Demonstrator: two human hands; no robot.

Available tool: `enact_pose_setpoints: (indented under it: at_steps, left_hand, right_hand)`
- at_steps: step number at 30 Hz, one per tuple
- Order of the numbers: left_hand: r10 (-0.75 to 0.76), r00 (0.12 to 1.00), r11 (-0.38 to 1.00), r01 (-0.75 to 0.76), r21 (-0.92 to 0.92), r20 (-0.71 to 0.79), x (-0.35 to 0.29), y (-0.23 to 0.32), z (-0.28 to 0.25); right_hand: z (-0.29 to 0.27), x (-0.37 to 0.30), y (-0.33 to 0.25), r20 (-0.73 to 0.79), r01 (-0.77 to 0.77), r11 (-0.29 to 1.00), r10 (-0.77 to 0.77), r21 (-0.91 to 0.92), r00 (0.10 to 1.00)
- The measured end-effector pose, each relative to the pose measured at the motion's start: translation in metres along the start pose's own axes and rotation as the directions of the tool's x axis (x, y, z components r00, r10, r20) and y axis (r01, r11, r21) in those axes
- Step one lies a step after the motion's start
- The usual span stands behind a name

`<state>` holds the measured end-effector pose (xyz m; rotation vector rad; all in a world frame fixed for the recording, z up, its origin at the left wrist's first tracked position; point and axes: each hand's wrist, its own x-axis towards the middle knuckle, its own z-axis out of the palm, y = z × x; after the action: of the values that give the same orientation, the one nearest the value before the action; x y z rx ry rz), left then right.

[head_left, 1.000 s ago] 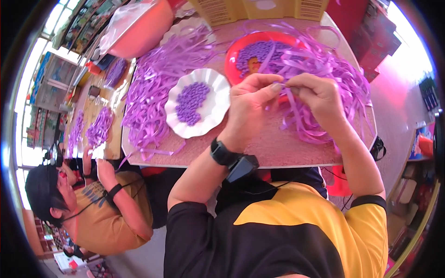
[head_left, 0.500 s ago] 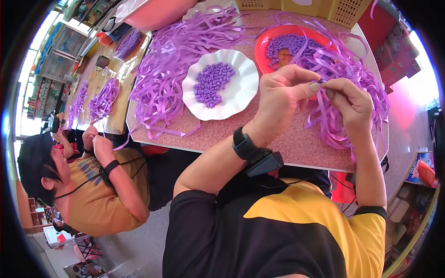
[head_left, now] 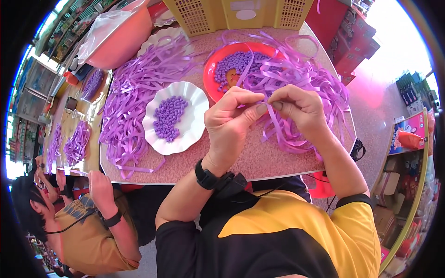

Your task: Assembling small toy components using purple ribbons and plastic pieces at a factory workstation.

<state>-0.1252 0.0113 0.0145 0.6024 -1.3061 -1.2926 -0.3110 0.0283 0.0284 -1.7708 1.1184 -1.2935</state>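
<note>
My left hand [head_left: 232, 123] and my right hand [head_left: 301, 111] meet fingertip to fingertip above the table's near half. Both pinch a thin purple ribbon [head_left: 274, 121], part of which hangs below the fingers; whether a bead is between the fingertips is too small to tell. Just beyond them lies a red plate [head_left: 210, 76] holding purple beads [head_left: 236, 61], partly covered by a heap of purple ribbons [head_left: 320, 88]. Left of my left hand stands a white scalloped dish [head_left: 194, 118] with more purple beads [head_left: 169, 116] in it.
A large pile of purple ribbons [head_left: 134, 99] covers the table's left side. Behind are a yellow plastic basket [head_left: 241, 18] and a pink basin [head_left: 123, 41]. At the left, a co-worker [head_left: 97, 227] sits by a wooden table with ribbon bundles. Shelves [head_left: 403, 185] stand at the right.
The view has shifted, so the table appears further left and lower. My hands stay pinched together at nearly the same spot over the ribbons. The co-worker's hand has risen, fingers straightened.
</note>
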Motion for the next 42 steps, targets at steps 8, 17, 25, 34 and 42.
enact_pose_setpoints:
  at_steps: [8, 17, 25, 34, 42]
  left_hand:
    - [0.022, 0.999, 0.997, -0.025, 0.069, 0.042, 0.000, 0.004, 0.002]
    - [-0.125, 0.992, 0.989, 0.124, 0.087, 0.006, 0.003, 0.006, 0.002]
    - [-0.085, 0.992, 0.823, 0.018, 0.567, 0.092, 0.000, 0.020, -0.026]
    - [-0.065, 0.996, 0.202, -0.041, 0.979, 0.055, -0.030, 0.058, -0.144]
    - [-0.053, 0.985, 0.097, -0.159, 0.983, 0.164, -0.028, 0.044, -0.148]
  right_hand:
    - [-0.004, 0.000, -0.003, 0.030, 0.148, 0.979, -0.145, -0.137, 0.989]
    - [0.002, -0.006, -0.009, -0.007, -0.083, 0.996, 0.083, 0.019, 0.997]
    - [0.001, 0.000, 0.004, -0.078, 0.077, 0.987, -0.089, -0.140, 0.993]
    - [-0.001, -0.003, -0.002, -0.053, 0.071, 0.988, -0.079, -0.137, 0.995]
    - [0.000, -0.002, -0.001, -0.022, 0.053, 0.989, -0.056, -0.135, 0.998]
